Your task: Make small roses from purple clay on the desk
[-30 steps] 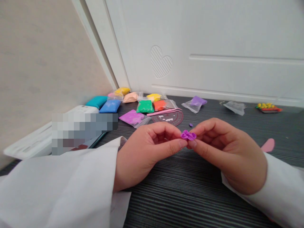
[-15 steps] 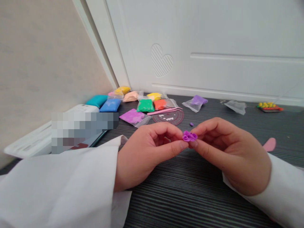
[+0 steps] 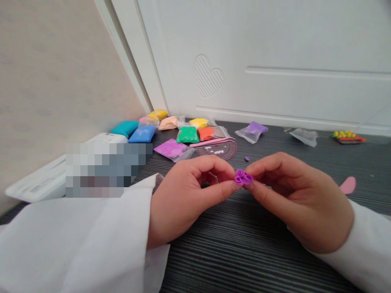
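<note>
A small purple clay flower made of several curled loops is held above the dark table between both hands. My left hand pinches its left side with thumb and forefinger. From the right, my right hand pinches the opposite side the same way. Just beyond the fingers lies a tiny violet clay ball. Behind my left hand is a round, dark translucent protractor-like disc with white bits on it, and a pink clay tool rests at its far edge.
Bags of coloured clay, including green, blue and magenta, lie at the back left. Near the white panel are a violet clay bag, a clear bag and a yellow-and-red clay piece. A pink tool end shows by my right wrist.
The clay flower has tilted slightly, showing more of its loops. My right hand has shifted a little; both hands keep their pinch.
</note>
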